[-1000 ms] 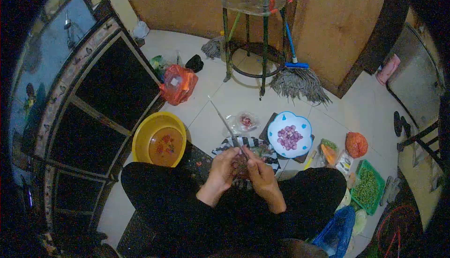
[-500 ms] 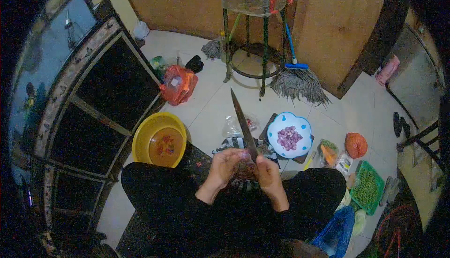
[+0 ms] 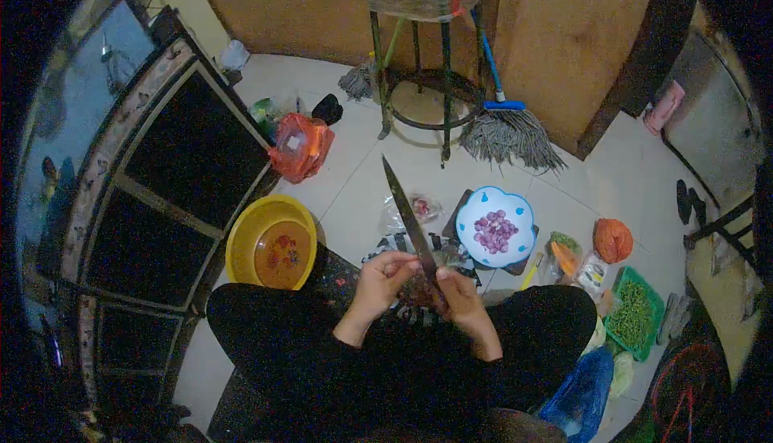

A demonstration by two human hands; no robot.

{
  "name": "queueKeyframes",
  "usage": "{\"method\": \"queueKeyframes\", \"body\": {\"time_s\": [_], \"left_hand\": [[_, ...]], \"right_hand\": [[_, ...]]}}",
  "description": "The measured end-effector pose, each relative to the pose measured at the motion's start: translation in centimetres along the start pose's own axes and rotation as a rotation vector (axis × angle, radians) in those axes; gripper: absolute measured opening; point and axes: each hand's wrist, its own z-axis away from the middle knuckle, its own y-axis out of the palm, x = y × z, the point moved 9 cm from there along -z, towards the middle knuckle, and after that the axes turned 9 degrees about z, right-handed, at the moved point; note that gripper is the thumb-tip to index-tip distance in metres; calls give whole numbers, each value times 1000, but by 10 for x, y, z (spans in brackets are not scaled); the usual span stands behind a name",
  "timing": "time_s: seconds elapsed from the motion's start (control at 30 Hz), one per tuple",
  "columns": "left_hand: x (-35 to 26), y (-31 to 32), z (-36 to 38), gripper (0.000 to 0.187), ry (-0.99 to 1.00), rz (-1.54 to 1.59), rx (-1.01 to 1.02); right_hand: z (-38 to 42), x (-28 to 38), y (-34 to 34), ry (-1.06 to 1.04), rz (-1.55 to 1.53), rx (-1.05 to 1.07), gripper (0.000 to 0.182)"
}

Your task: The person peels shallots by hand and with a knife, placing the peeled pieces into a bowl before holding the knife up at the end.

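Observation:
A long dark knife (image 3: 409,216) points up and away, its tip tilted left. My right hand (image 3: 462,302) is closed round the lower end of the knife. Close to the blade on its left, my left hand (image 3: 377,292) pinches something too small to make out. Beneath both hands lies a striped black and white plastic bag (image 3: 394,245) with reddish scraps. To the right, a white and blue flower-shaped bowl (image 3: 522,218) holds several small purple onions (image 3: 496,232).
A yellow basin (image 3: 235,242) of brownish water stands left. Behind are a red bag (image 3: 301,147), a stool (image 3: 448,81) and a mop (image 3: 511,137). At right are an orange bundle (image 3: 613,240), a green tray (image 3: 654,314) of green pieces and a blue bag (image 3: 576,395).
The view has shifted slightly. The knife tip has moved a little left, and my hands remain close together at its lower end.

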Motion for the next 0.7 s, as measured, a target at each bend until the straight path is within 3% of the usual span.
{"method": "queueKeyframes", "body": {"time_s": [0.17, 0.4, 0.63, 0.7], "left_hand": [[3, 1, 0, 14, -18, 12, 20], [-4, 1, -5, 16, -18, -24, -22], [79, -14, -51, 25, -212, -80, -94], [102, 6, -85, 35, -103, -112, 23]], "right_hand": [[-15, -39, -13, -131, 275, -184, 37], [-15, -34, -18, 89, 113, -124, 35], [-8, -24, -25, -147, 307, -260, 29], [-1, -11, -24, -296, 318, -236, 28]]}}
